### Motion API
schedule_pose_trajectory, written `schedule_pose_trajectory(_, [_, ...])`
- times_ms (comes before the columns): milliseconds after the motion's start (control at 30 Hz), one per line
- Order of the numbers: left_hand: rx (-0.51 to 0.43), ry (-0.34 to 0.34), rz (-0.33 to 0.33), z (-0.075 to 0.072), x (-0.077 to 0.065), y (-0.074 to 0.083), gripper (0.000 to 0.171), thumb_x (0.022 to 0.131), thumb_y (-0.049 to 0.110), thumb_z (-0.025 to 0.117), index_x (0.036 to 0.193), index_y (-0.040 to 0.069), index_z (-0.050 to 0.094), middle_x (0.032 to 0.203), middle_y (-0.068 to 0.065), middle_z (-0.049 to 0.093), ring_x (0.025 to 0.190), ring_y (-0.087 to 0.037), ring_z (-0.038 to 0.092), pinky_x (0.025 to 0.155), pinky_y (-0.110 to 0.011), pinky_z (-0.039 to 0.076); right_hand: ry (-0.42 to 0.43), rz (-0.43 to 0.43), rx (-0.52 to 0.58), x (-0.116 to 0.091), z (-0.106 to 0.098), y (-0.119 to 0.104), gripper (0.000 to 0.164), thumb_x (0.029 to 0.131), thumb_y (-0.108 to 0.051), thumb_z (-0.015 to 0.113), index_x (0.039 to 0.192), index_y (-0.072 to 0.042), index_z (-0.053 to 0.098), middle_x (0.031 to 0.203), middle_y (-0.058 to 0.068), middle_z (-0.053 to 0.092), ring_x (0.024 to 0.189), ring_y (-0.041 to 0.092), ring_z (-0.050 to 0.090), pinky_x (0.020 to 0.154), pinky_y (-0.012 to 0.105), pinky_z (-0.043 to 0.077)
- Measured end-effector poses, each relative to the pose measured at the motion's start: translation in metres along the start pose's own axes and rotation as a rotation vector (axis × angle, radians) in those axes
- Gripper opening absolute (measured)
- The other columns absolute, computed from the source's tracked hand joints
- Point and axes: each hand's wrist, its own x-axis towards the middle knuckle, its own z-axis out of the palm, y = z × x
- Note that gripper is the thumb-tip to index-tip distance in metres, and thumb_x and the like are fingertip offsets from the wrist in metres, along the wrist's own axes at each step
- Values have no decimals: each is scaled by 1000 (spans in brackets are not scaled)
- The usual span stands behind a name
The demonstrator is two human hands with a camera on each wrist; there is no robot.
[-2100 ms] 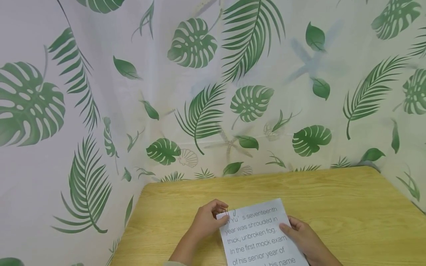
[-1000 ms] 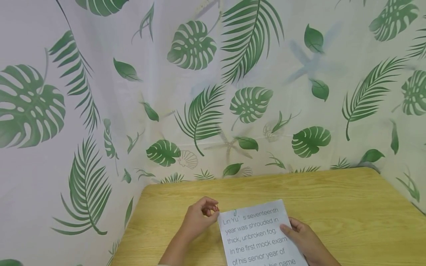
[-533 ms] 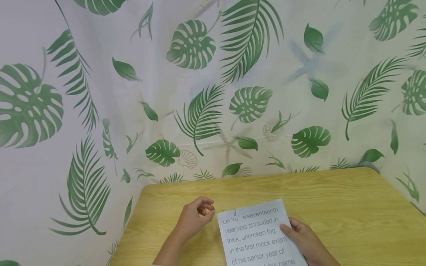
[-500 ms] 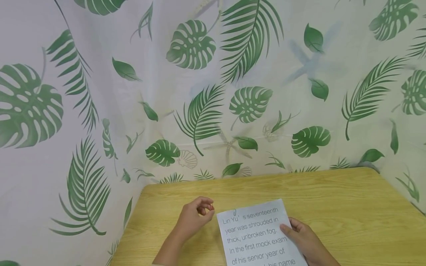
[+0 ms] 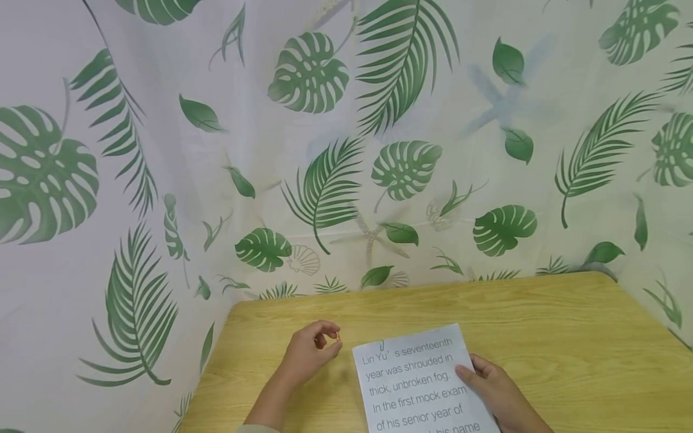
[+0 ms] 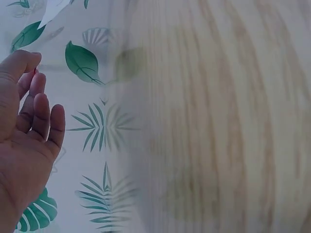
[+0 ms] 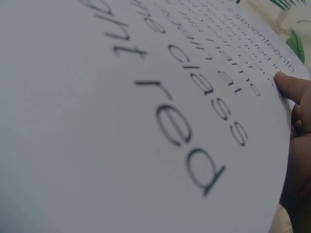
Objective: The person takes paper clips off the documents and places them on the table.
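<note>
In the head view my left hand (image 5: 307,356) pinches a small red-orange paper clip (image 5: 338,337) between thumb and fingertips, just left of the paper. Only a red sliver of that clip (image 6: 35,71) shows in the left wrist view. My right hand (image 5: 494,385) grips the right edge of a white sheet of paper (image 5: 417,391), thumb on the printed face and the other fingers behind. Large English text covers the sheet. A green paper clip (image 5: 381,345) sits on its top edge, above the first line. The sheet's lower part runs out of the head view.
A yellow wood-grain table (image 5: 568,325) lies beneath both hands. Behind it and along the left hangs a pale curtain (image 5: 346,126) printed with green leaves.
My left hand had the red-orange paper clip at the sheet's top left corner. It has drawn away leftward with the clip, uncovering the first printed word. Right hand and sheet stay almost still.
</note>
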Motion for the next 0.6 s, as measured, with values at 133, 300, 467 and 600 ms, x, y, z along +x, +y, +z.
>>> schedule_pose_trajectory(133, [13,-10,-13,0,1,-7,30,98,22,81,124,9,76,111,-4,72,96,-21,59,79,-22,49,-2,-4,2,-2,1,-1,77,113,-35,58,169,2,22,122,6,79,105,31,81,91,47,67])
schedule_pose_trajectory(300, [45,-44,-38,1,3,-14,30,99,23,80,126,10,76,112,0,71,102,-17,59,84,-24,51,0,1,12,-3,2,-1,77,114,-35,57,170,2,20,123,6,79,105,30,81,91,47,67])
schedule_pose_trajectory(467, [64,-87,-62,0,2,-17,29,98,22,81,125,11,76,114,-1,72,105,-18,60,85,-25,51,3,4,13,-3,2,-2,77,114,-35,57,170,2,20,124,7,79,106,31,81,92,48,66])
schedule_pose_trajectory(600, [82,-129,-71,0,1,-19,29,98,23,81,125,13,76,115,0,73,106,-18,60,85,-26,52,0,-1,17,-2,2,-2,76,113,-35,58,169,2,22,123,7,79,106,32,81,92,48,66])
